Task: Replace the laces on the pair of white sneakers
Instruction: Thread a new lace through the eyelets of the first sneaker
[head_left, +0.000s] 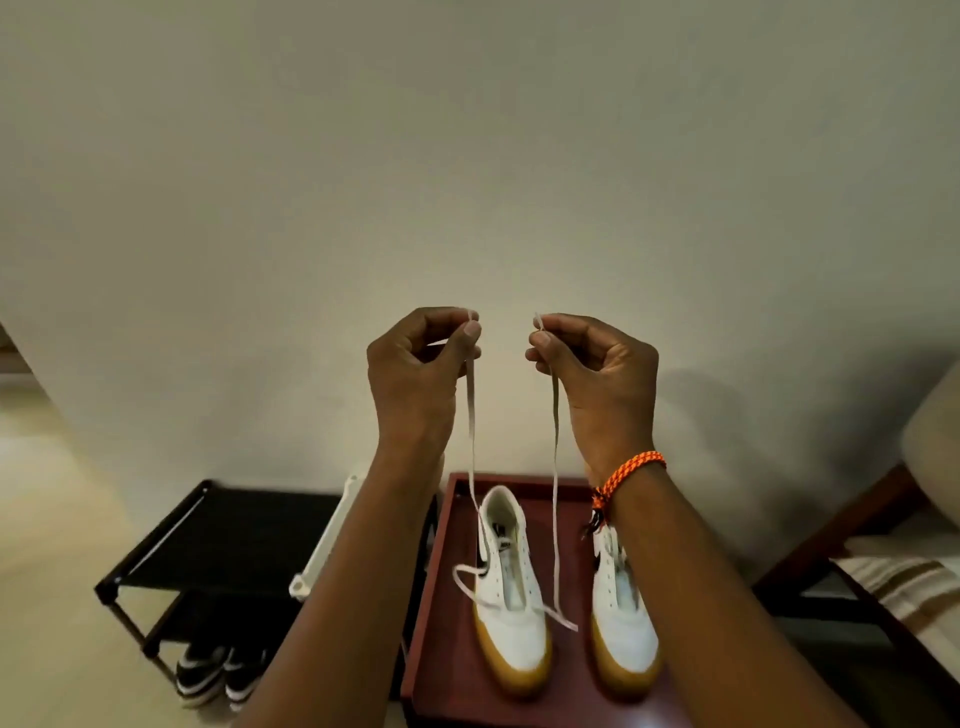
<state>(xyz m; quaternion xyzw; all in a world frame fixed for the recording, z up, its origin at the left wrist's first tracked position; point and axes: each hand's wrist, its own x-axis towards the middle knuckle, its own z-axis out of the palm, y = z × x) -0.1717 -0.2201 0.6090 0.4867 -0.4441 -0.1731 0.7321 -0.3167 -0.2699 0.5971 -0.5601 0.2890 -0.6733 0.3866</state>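
Note:
Two white sneakers with tan soles stand side by side on a dark red table (447, 613). The left sneaker (511, 582) has a white lace (471, 415) threaded through its lowest eyelets. Both lace ends run up from it. My left hand (421, 374) pinches one end high above the shoe. My right hand (597, 374) pinches the other end at the same height. The right sneaker (621, 623) shows no lace and is partly hidden behind my right forearm, which wears an orange braided wristband.
A black shoe rack (208, 545) stands to the left, with a black and white pair of shoes (221, 675) on its lower level. A white object (327, 540) leans between rack and table. A cushioned wooden chair (883, 561) is at the right. A plain wall is behind.

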